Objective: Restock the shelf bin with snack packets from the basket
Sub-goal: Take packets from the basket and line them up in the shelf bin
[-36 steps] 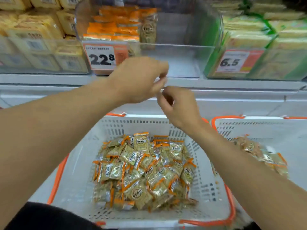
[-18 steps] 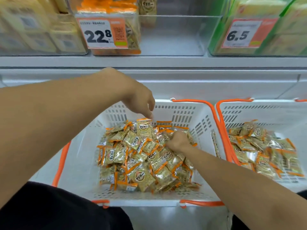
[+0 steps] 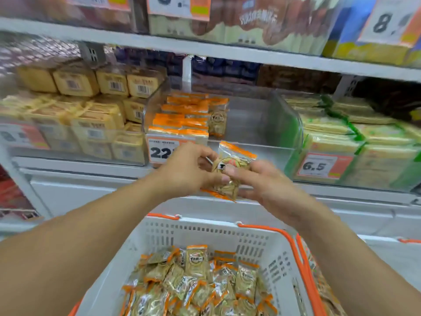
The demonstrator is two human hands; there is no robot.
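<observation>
At the centre of the frame we see two bare hands meeting in front of a supermarket shelf, sharing a small bunch of snack packets (image 3: 230,172). The left hand (image 3: 186,169) curls its fingers around the packets from the left side; the right hand (image 3: 262,183) closes on them from the right, its thumb pressed across the clear wrapper. The top packet stands roughly upright, its orange seal pointing toward the upper part of the frame, and more orange edging shows below the hands. How many packets the hands hold we cannot tell, as motion blur softens them.

Just above and behind the hands sits the clear shelf bin (image 3: 282,124). Its left half holds stacked rows of the same orange-topped packets (image 3: 182,119), with one packet standing on end beside them; its right half shows bare floor. A price tag reading "22" (image 3: 161,151) hangs on the bin's front, partly covered by the left hand.

In the lower centre of the frame we see a white perforated basket (image 3: 205,233) with orange handles, piled with loose packets (image 3: 200,283) of the same kind. A second orange-rimmed basket (image 3: 306,265) touches it at the lower right, mostly cut off.

To the left of the bin, yellow boxed goods (image 3: 91,119) fill a neighbouring bin; to the right, green-edged packs (image 3: 341,142) sit behind a tag marked "6,5" (image 3: 316,166). Along the top of the frame an upper shelf (image 3: 227,51) carries blurred brown and blue packages.
</observation>
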